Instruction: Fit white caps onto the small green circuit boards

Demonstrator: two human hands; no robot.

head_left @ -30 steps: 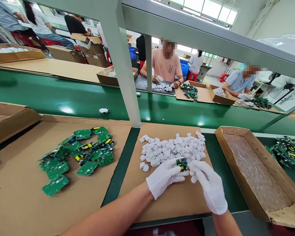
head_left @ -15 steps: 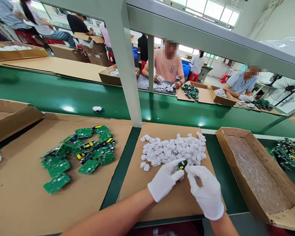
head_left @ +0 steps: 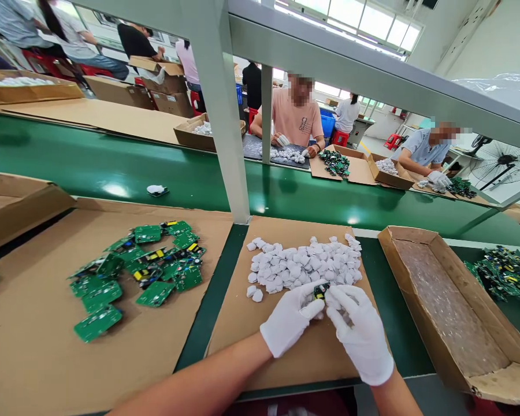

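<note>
A small green circuit board with a yellow part (head_left: 320,292) is held upright in my gloved left hand (head_left: 291,316), between thumb and fingers. My gloved right hand (head_left: 359,330) has its fingertips pinched at the board's right edge; whatever they grip there is too small to make out. Both hands are over the cardboard sheet (head_left: 238,341), just in front of a heap of small white pieces (head_left: 303,263). Two of those pieces lie apart at the heap's lower left. On the left cardboard (head_left: 34,335) several green boards (head_left: 156,293) are spread in a loose group.
An open cardboard tray (head_left: 455,306) stands at the right, with more boards (head_left: 509,274) beyond it. A metal post (head_left: 231,133) rises behind the sheets. One white-and-green item (head_left: 157,190) rests on the green belt (head_left: 91,167). People work across it.
My right hand's fingers have closed in nearer the board, while my left hand stays in place with it. The item on the green belt has shifted left.
</note>
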